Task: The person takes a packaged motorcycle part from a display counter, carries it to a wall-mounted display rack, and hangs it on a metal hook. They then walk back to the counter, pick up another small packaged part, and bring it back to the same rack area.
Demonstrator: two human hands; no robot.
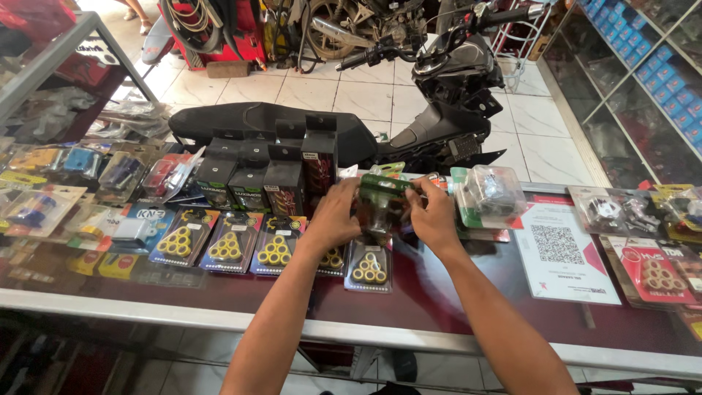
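Note:
Both my hands hold one green blister pack [382, 196] just above the glass counter [453, 292]. My left hand [335, 213] grips its left side and my right hand [433, 213] its right side. Beneath the pack lies a card of yellow rollers [368, 268]. More roller cards [228, 247] lie in a row to the left. Behind them stand several black boxes [284, 183].
A clear-domed pack [488, 194] sits right of my hands, beside a white printed sheet [564, 252]. Packaged parts [651, 274] cover the counter's right end and more packs [44, 197] the left. A black motorcycle [439, 88] stands on the tiled floor behind. Shelves [643, 80] line the right wall.

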